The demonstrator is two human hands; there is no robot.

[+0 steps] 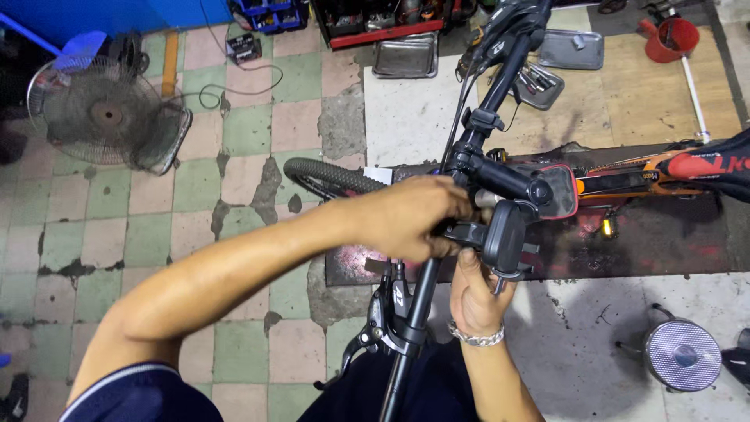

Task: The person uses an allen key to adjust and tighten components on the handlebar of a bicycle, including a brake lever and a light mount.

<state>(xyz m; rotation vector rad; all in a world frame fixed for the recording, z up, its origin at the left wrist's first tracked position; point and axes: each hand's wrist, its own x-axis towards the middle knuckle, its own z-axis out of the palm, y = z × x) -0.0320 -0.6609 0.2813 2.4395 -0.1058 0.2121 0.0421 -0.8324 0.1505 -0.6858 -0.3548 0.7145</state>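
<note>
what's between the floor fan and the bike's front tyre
In the head view, only bare worn tiled floor lies between the fan and the front tyre; a loose cable curls farther back, out of that stretch.

Matt black plastic phone holder, matt metal handlebar, shiny steel trays, cracked tiled floor
</note>
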